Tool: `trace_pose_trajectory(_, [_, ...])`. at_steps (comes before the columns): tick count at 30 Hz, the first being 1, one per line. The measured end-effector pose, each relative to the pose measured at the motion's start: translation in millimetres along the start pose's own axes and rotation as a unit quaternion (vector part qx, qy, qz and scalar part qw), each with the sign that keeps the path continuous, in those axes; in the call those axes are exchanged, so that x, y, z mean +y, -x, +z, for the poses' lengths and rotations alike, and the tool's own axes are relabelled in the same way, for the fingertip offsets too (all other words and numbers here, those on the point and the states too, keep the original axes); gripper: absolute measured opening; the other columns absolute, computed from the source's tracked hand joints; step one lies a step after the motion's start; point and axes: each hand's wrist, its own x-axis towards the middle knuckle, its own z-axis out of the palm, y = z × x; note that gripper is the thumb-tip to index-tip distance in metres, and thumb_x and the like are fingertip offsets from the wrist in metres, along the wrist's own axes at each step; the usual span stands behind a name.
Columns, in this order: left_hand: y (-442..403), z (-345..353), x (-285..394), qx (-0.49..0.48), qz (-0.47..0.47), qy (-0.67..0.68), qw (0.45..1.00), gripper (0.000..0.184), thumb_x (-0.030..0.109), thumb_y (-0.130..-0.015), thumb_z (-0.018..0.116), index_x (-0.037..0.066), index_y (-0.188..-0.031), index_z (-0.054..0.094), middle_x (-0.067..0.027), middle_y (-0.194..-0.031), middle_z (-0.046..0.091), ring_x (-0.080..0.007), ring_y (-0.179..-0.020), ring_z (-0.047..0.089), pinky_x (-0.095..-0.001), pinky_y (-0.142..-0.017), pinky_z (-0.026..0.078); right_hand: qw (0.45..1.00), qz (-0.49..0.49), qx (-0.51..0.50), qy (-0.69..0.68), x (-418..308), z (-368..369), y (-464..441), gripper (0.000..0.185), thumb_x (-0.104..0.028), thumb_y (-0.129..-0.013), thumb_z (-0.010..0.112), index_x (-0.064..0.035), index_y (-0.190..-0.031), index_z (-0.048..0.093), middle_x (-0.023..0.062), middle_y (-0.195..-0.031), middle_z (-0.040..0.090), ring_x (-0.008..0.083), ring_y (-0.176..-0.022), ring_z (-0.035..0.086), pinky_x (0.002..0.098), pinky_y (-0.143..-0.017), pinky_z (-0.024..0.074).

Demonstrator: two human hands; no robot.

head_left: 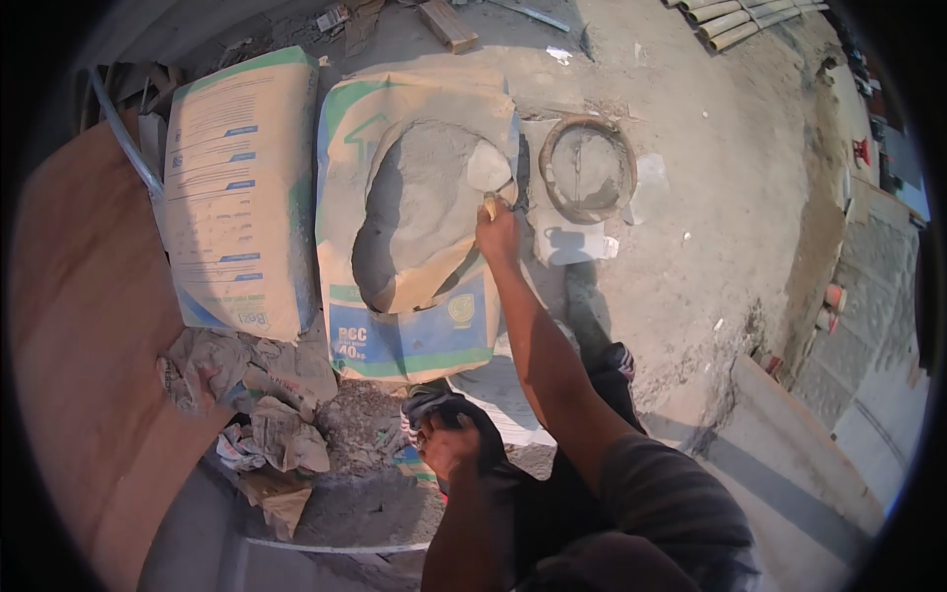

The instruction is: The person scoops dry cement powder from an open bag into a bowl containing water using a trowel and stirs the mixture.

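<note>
My right hand [499, 235] is closed round the short handle of a trowel [488, 168]. The trowel's pale blade lies over grey cement powder [424, 187], at the right side of a large hole torn in a paper cement bag [340, 237]. Down by my knee, my left hand [449, 446] rests on the dark trouser leg, its fingers loosely spread and holding nothing. Just right of the torn bag stands a round, brown-rimmed bowl [546, 178] with grey material in it.
An unopened cement bag [237, 197] lies to the left, beside a brown board [99, 345]. Crumpled paper [286, 434] lies below it. A wood block [447, 25] and bamboo poles [750, 22] lie at the far side. A low ledge [799, 434] runs at right.
</note>
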Motion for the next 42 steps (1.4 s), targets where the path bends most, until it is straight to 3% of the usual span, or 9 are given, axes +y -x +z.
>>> trace_pose_trajectory(13, [-7.6, -1.1, -13.5, -0.006, 0.0, 0.058, 0.998, 0.062, 0.048, -0.083, 0.066, 0.01, -0.132, 0.06, -0.0118, -0.144, 0.053, -0.0344, -0.133, 0.051, -0.0534, -0.109, 0.041, 0.975, -0.194, -0.082, 0.062, -51.5, 18.7, -81.1, 0.044, -0.033, -0.088, 0.064, -0.0159, -0.128, 0.071, 0.0225, -0.102, 0.073, 0.0428, -0.097, 0.07, 0.0516, -0.086, 0.0555])
trace_pose_trajectory(22, [-6.2, -0.7, -13.4, -0.001, 0.009, 0.051, 0.999, 0.066, 0.048, -0.083, 0.065, 0.011, -0.137, 0.057, -0.0126, -0.147, 0.052, -0.0372, -0.135, 0.049, -0.053, -0.112, 0.039, 0.964, -0.186, -0.185, -0.048, -14.7, 33.0, -57.4, 0.05, -0.03, -0.081, 0.072, -0.0123, -0.128, 0.071, 0.0237, -0.102, 0.073, 0.0422, -0.095, 0.07, 0.0471, -0.084, 0.0561])
trace_pose_trajectory(25, [-4.3, 1.8, -7.9, -0.005, 0.005, 0.037, 0.999, 0.067, 0.049, -0.084, 0.065, 0.011, -0.138, 0.057, -0.0129, -0.147, 0.052, -0.0377, -0.135, 0.049, -0.0526, -0.112, 0.038, 0.947, -0.212, -0.217, -0.106, 0.5, 41.9, -54.4, 0.052, -0.025, -0.084, 0.074, -0.0053, -0.132, 0.068, 0.0154, -0.096, 0.077, 0.0227, -0.08, 0.072, 0.0348, -0.077, 0.0569])
trace_pose_trajectory(28, [-3.6, 6.7, -6.1, -0.004, 0.003, 0.018, 1.0, 0.067, 0.05, -0.084, 0.064, 0.011, -0.138, 0.057, -0.0128, -0.146, 0.052, -0.0374, -0.135, 0.05, -0.0525, -0.111, 0.039, 0.922, -0.051, -0.355, -0.146, -12.4, 23.1, -47.5, 0.05, -0.022, -0.084, 0.075, -0.0063, -0.132, 0.069, 0.0068, -0.092, 0.074, 0.0123, -0.071, 0.066, 0.0292, -0.068, 0.0558])
trace_pose_trajectory(31, [1.8, 3.1, 2.1, -0.008, -0.003, -0.005, 1.0, 0.066, 0.05, -0.085, 0.063, 0.011, -0.138, 0.057, -0.0123, -0.146, 0.052, -0.0366, -0.134, 0.05, -0.0521, -0.11, 0.04, 0.915, -0.094, -0.356, -0.167, -1.9, 14.1, -40.4, 0.049, -0.023, -0.083, 0.078, -0.0078, -0.129, 0.071, 0.0119, -0.096, 0.076, 0.0164, -0.085, 0.069, 0.0309, -0.078, 0.0553])
trace_pose_trajectory(34, [3.7, 12.7, 5.9, 0.03, 0.003, -0.017, 0.999, 0.061, 0.049, -0.085, 0.065, 0.011, -0.133, 0.061, -0.0125, -0.139, 0.056, -0.0376, -0.126, 0.057, -0.0512, -0.105, 0.045, 0.904, -0.088, -0.369, -0.198, 3.5, -17.2, -25.4, 0.05, -0.02, -0.086, 0.075, -0.0076, -0.134, 0.068, 0.0043, -0.091, 0.073, 0.0081, -0.069, 0.063, 0.0261, -0.065, 0.0545])
trace_pose_trajectory(37, [5.9, 13.6, 10.7, 0.054, 0.006, -0.027, 0.998, 0.057, 0.048, -0.086, 0.065, 0.01, -0.127, 0.064, -0.0131, -0.134, 0.059, -0.0389, -0.12, 0.061, -0.0511, -0.101, 0.048, 0.918, -0.181, -0.284, -0.21, 45.3, -34.3, -11.7, 0.049, -0.019, -0.088, 0.075, -0.008, -0.135, 0.068, 0.0037, -0.094, 0.073, 0.007, -0.071, 0.062, 0.0254, -0.066, 0.0544])
trace_pose_trajectory(38, [7.3, 12.1, 13.5, 0.053, 0.009, -0.033, 0.998, 0.055, 0.048, -0.086, 0.065, 0.009, -0.125, 0.065, -0.0133, -0.133, 0.059, -0.0393, -0.119, 0.062, -0.0512, -0.1, 0.048, 0.914, -0.072, -0.333, -0.218, 38.7, -68.3, -2.0, 0.05, -0.019, -0.086, 0.077, -0.0085, -0.134, 0.068, 0.0098, -0.1, 0.076, 0.0101, -0.089, 0.068, 0.0272, -0.08, 0.054])
trace_pose_trajectory(42, [9.2, 15.1, 16.6, 0.066, 0.019, -0.037, 0.997, 0.053, 0.047, -0.087, 0.064, 0.007, -0.123, 0.065, -0.014, -0.13, 0.061, -0.0405, -0.113, 0.065, -0.0521, -0.096, 0.05, 0.911, 0.011, -0.295, -0.29, 73.9, -148.1, 22.2, 0.051, -0.016, -0.089, 0.077, -0.0058, -0.138, 0.064, 0.0036, -0.095, 0.074, 0.0081, -0.076, 0.064, 0.0261, -0.072, 0.0535])
